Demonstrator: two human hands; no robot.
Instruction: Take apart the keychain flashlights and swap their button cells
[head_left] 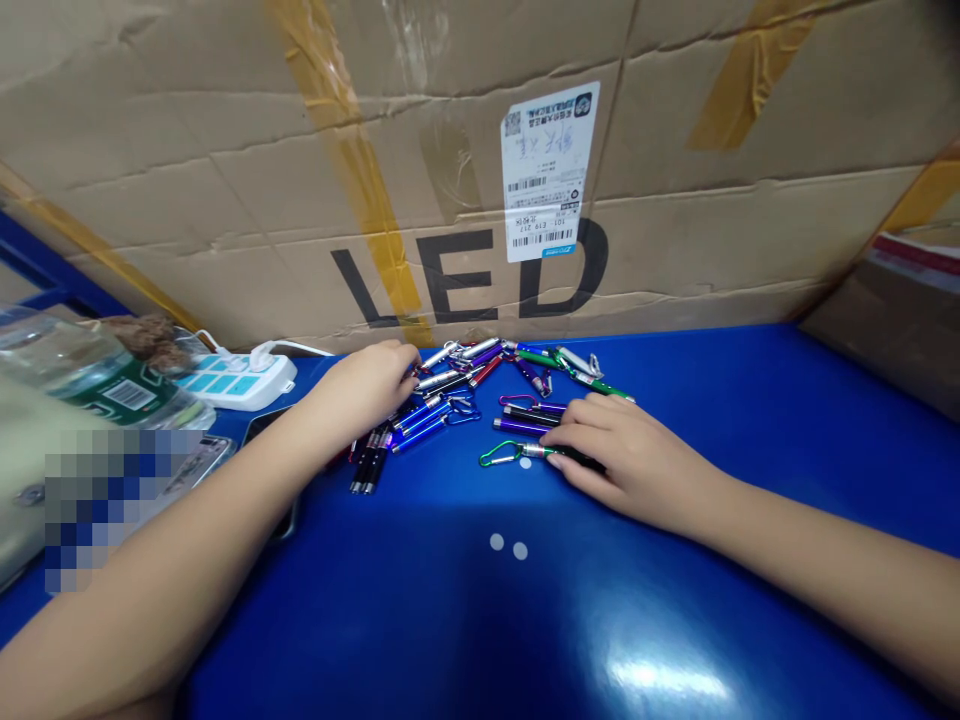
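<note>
My left hand (375,385) reaches over the left side of a pile of small metal pen-like torches with carabiner clips; its fingers are curled, and what they hold, if anything, is hidden. My right hand (611,450) has its fingers wrapped on a green-clipped torch (534,451), beside a purple torch (517,427) and a black one (529,413). Blue torches (420,434) and black torches (370,470) lie by my left hand. Silver, red (486,371) and green torches (604,386) lie behind, near the box.
A large cardboard box (285,250) marked LED stands at the back of the blue table (420,620). At left are a white power strip (244,382), a plastic bottle (112,375) and a phone (206,465). Another carton (892,320) is at right. Round white dots (520,551) mark the tabletop.
</note>
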